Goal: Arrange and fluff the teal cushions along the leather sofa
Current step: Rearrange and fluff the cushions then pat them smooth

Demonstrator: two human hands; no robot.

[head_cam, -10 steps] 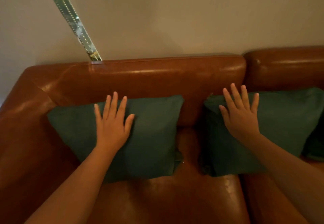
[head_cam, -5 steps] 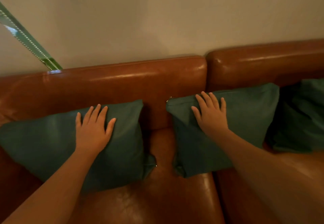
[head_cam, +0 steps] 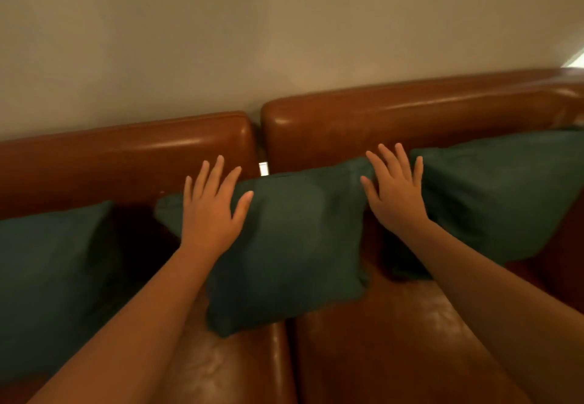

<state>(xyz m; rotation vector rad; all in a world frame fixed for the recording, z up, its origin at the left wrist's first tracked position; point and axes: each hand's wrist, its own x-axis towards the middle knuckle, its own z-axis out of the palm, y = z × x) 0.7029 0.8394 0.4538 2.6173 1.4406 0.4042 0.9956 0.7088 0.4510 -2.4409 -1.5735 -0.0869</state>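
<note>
Three teal cushions lean against the back of the brown leather sofa [head_cam: 410,119]. The middle cushion [head_cam: 297,245] straddles the gap between two seat sections. My left hand [head_cam: 211,210] lies flat on its upper left part, fingers spread. My right hand [head_cam: 395,192] is spread at the cushion's upper right corner, over the gap to the right cushion [head_cam: 499,195]. The left cushion [head_cam: 53,280] stands untouched at the left edge. Neither hand grips anything.
A plain beige wall [head_cam: 284,30] rises behind the sofa back. A small white tag or object [head_cam: 263,168] shows in the gap between the two backrest sections. Bare leather seat [head_cam: 395,340] lies in front of the cushions.
The view has shifted right along the sofa. My left hand left the left cushion and now rests on the middle one. My right hand slid from its left part to its right corner.
</note>
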